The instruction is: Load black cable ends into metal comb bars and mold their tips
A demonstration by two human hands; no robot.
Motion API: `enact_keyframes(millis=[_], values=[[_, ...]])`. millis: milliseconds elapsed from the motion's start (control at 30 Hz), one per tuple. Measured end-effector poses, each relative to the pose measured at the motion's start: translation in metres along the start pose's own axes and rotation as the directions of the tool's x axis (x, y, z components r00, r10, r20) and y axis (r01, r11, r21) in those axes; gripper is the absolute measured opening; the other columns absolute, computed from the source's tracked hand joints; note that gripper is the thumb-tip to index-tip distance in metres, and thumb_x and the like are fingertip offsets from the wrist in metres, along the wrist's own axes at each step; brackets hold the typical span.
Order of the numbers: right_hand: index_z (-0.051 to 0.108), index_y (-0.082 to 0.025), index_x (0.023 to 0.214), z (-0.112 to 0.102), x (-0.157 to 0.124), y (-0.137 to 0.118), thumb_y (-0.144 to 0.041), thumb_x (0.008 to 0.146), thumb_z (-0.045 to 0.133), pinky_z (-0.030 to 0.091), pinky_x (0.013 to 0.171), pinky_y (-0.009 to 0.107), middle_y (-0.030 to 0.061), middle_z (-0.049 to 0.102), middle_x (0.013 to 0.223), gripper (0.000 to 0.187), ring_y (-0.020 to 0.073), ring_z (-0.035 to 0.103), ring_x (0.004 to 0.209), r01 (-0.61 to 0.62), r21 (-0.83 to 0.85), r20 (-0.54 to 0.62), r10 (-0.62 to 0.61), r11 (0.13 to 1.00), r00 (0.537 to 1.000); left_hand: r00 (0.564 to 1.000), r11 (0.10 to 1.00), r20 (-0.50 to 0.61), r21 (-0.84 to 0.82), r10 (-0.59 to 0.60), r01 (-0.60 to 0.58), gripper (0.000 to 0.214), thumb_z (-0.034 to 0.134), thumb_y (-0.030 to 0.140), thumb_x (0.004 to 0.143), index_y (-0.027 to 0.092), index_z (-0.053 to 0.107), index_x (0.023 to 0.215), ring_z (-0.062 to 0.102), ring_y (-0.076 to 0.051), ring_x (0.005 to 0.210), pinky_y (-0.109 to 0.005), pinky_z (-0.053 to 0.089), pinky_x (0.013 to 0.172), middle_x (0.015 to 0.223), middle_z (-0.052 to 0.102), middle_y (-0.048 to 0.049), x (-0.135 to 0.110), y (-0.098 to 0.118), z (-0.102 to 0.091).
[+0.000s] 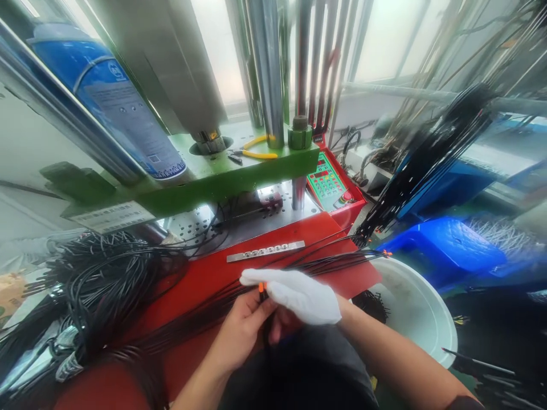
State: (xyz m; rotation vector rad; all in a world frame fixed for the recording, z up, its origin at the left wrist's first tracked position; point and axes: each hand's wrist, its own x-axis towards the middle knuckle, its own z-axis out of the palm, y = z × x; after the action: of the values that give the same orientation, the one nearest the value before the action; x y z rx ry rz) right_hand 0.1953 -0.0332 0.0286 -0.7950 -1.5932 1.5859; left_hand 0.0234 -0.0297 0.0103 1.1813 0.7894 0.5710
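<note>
My left hand (pixel 245 327), bare, is closed around thin black cables with orange ends (pixel 262 287), just in front of my body. Its thumb and fingers pinch them right below the orange ends. A white glove covers my right hand (pixel 301 296), whose long fingers lie across the same ends, with the orange showing between thumb and fingers. The lower part of the cables is hidden by my hands and dark clothing. Behind the hands, a metal strip with a row of small cavities (pixel 265 251) rests on the red tabletop (pixel 205 273).
Black cable bundles (pixel 115 285) crowd the left; another bundle (pixel 427 154) hangs at right. A green press (pixel 231 179) stands ahead, bearing yellow-handled pliers (pixel 260 149) and a blue spray can (pixel 115 108). Right are a control panel (pixel 327 179), white tub (pixel 427 307) and blue stool (pixel 444 245).
</note>
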Motion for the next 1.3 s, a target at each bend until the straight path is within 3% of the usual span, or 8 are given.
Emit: enact_keyframes(millis=[100, 267, 500, 767, 867, 1000, 1100, 1300], values=[[0.05, -0.022, 0.134, -0.026, 0.018, -0.002, -0.048, 0.097, 0.033, 0.045, 0.094, 0.033, 0.0088, 0.06, 0.123, 0.048, 0.0189, 0.058, 0.106, -0.055, -0.441, -0.243, -0.06, 0.896, 0.968, 0.975, 0.995, -0.213, 0.083, 0.068, -0.052, 0.027, 0.054, 0.038, 0.09, 0.013, 0.06, 0.084, 0.036, -0.006, 0.046, -0.021, 0.028, 0.046, 0.063, 0.053, 0.0002, -0.004, 0.005, -0.011], [0.065, -0.02, 0.111, -0.057, 0.051, 0.024, -0.049, 0.087, 0.053, 0.043, 0.085, 0.035, 0.0117, 0.061, 0.105, 0.039, 0.0264, 0.056, 0.101, -0.42, -0.883, -0.406, 0.107, 0.207, 0.907, 0.886, 0.959, -0.419, 0.27, 0.198, -0.087, 0.027, 0.058, 0.039, 0.087, 0.014, 0.06, 0.078, 0.043, -0.011, 0.06, -0.021, 0.036, 0.054, 0.063, 0.047, 0.0004, -0.011, 0.011, -0.022], [0.063, -0.008, 0.099, -0.04, 0.06, 0.031, -0.024, 0.09, 0.047, 0.041, 0.082, 0.039, 0.0191, 0.062, 0.096, 0.024, 0.0295, 0.06, 0.092, -0.385, -0.92, -0.368, 0.164, 0.08, 0.915, 0.928, 0.99, -0.349, 0.09, 0.133, -0.108, 0.029, 0.055, 0.041, 0.089, 0.012, 0.06, 0.094, 0.033, -0.006, 0.048, -0.021, 0.025, 0.045, 0.064, 0.05, 0.0017, -0.008, 0.008, -0.025], [0.06, -0.016, 0.088, -0.046, 0.049, 0.009, -0.026, 0.079, 0.053, 0.045, 0.066, 0.031, 0.01, 0.066, 0.082, 0.015, 0.0236, 0.063, 0.077, -0.469, -0.84, -0.423, 0.21, 0.274, 0.881, 0.945, 0.991, -0.299, 0.065, 0.133, -0.119, 0.022, 0.061, 0.037, 0.086, 0.016, 0.053, 0.086, 0.033, -0.005, 0.047, -0.021, 0.025, 0.044, 0.066, 0.055, 0.0029, -0.009, 0.005, -0.022], [0.053, -0.019, 0.109, -0.038, 0.026, 0.001, -0.024, 0.088, 0.04, 0.043, 0.053, 0.023, 0.0032, 0.065, 0.081, 0.025, 0.0123, 0.058, 0.057, -0.438, -0.697, -0.366, 0.244, 0.568, 0.898, 0.946, 0.991, -0.298, 0.051, 0.13, -0.12, 0.023, 0.061, 0.036, 0.085, 0.015, 0.053, 0.081, 0.034, -0.004, 0.045, -0.021, 0.026, 0.044, 0.068, 0.054, 0.0024, -0.009, 0.006, -0.022], [0.054, -0.017, 0.109, -0.025, 0.002, -0.007, -0.045, 0.092, 0.043, 0.032, 0.039, 0.02, -0.0031, 0.052, 0.062, 0.034, 0.0075, 0.04, 0.04, -0.306, -0.107, -0.342, 0.254, 0.946, 0.905, 0.965, 0.994, -0.24, 0.003, 0.108, -0.11, 0.026, 0.057, 0.037, 0.088, 0.012, 0.059, 0.083, 0.035, -0.004, 0.044, -0.022, 0.026, 0.046, 0.067, 0.055, -0.0001, -0.005, 0.007, -0.02], [0.059, -0.014, 0.098, -0.019, -0.001, -0.006, -0.054, 0.091, 0.04, 0.033, 0.04, 0.021, -0.0011, 0.051, 0.061, 0.044, 0.0079, 0.041, 0.044, -0.2, 0.168, -0.371, 0.25, 0.965, 0.895, 0.975, 0.992, -0.216, -0.095, 0.056, -0.078, 0.029, 0.056, 0.039, 0.088, 0.01, 0.062, 0.089, 0.036, -0.005, 0.044, -0.023, 0.024, 0.045, 0.065, 0.054, -0.0008, 0.0, 0.008, -0.016], [0.049, -0.021, 0.133, -0.013, 0.001, -0.005, -0.044, 0.089, 0.052, 0.047, 0.054, 0.023, 0.003, 0.059, 0.084, 0.049, 0.0103, 0.052, 0.061, -0.033, 0.319, -0.376, 0.158, 0.947, 0.913, 0.981, 0.993, -0.183, -0.087, 0.063, -0.08, 0.022, 0.061, 0.034, 0.086, 0.012, 0.057, 0.086, 0.033, -0.005, 0.047, -0.022, 0.023, 0.046, 0.065, 0.051, 0.0014, 0.0, 0.006, -0.011]])
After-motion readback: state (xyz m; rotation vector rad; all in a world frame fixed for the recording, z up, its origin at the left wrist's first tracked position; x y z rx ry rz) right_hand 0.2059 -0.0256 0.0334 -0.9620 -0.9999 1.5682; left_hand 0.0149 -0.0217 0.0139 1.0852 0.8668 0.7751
